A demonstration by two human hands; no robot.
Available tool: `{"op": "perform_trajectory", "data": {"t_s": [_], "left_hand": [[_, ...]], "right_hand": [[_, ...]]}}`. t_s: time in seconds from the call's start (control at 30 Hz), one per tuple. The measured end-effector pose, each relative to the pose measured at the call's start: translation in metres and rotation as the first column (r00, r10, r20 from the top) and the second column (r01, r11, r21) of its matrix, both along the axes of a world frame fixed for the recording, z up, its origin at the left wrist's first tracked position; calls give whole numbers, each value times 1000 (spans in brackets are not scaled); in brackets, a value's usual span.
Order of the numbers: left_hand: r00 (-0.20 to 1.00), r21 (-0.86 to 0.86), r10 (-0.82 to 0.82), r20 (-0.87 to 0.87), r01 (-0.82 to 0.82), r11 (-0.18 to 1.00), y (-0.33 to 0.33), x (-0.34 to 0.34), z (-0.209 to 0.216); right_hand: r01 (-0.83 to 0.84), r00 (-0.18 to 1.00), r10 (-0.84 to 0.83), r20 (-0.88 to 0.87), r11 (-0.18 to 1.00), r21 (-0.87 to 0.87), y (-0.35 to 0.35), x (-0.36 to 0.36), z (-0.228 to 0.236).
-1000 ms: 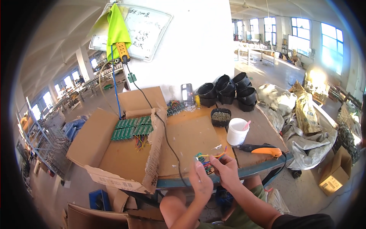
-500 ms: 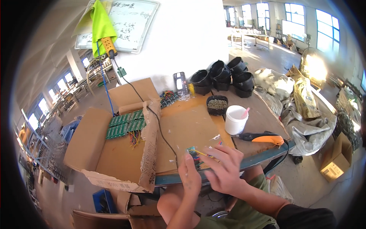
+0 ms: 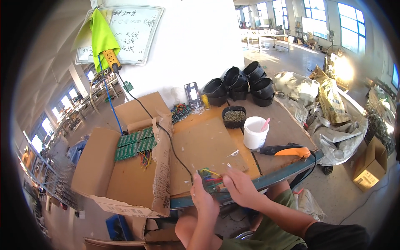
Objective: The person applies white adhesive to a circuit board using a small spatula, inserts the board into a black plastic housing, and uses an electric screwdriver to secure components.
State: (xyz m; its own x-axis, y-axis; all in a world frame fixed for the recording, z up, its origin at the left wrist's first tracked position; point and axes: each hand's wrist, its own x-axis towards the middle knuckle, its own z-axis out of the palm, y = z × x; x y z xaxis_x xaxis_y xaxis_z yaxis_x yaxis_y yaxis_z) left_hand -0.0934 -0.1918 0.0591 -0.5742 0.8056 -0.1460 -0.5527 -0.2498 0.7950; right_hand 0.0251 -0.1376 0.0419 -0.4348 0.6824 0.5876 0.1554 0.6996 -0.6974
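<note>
Over the table's front edge, my left hand point(image 3: 204, 201) is closed around a small green circuit board point(image 3: 204, 176). Yellow, red and blue wires point(image 3: 214, 180) run from the board toward my right hand point(image 3: 241, 189), whose fingers are pinched together on their ends. Both hands are close together, just above a brown cardboard sheet point(image 3: 204, 146). To their left, an open cardboard box point(image 3: 163, 179) contains several green circuit board panels point(image 3: 135, 143) and a bundle of coloured wires point(image 3: 146, 159).
An orange-and-black soldering gun point(image 3: 291, 150) lies right, beside a white tub point(image 3: 254, 137) with a pink stick. Behind are a black bowl of small pellets point(image 3: 234, 118), stacked black cups point(image 3: 236, 79) and a wire pile point(image 3: 180, 112). A dark cable point(image 3: 171, 135) crosses the box's edge.
My right hand has gone from spread fingers to a pinch on the wires. Both hands have shifted slightly, and the whole view has moved a little.
</note>
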Motion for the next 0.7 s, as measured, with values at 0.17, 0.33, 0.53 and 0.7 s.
{"op": "perform_trajectory", "data": {"t_s": [0.17,0.33,0.53,0.7], "left_hand": [[941,-44,-153,302,174,984,-2,-13,-5],[816,15,-575,-59,576,817,-9,-12,-3],[510,47,-493,-705,728,684,-3,-33,17],[421,66,-795,-437,897,438,0,-6,39]], "right_hand": [[109,974,-178,137,908,404,-15,7,11],[36,999,-25,-40,953,302,16,42,-14],[-792,545,133,-828,-244,-560,9,60,22],[-613,382,-12,-924,-751,-243,5,59,8]]}}
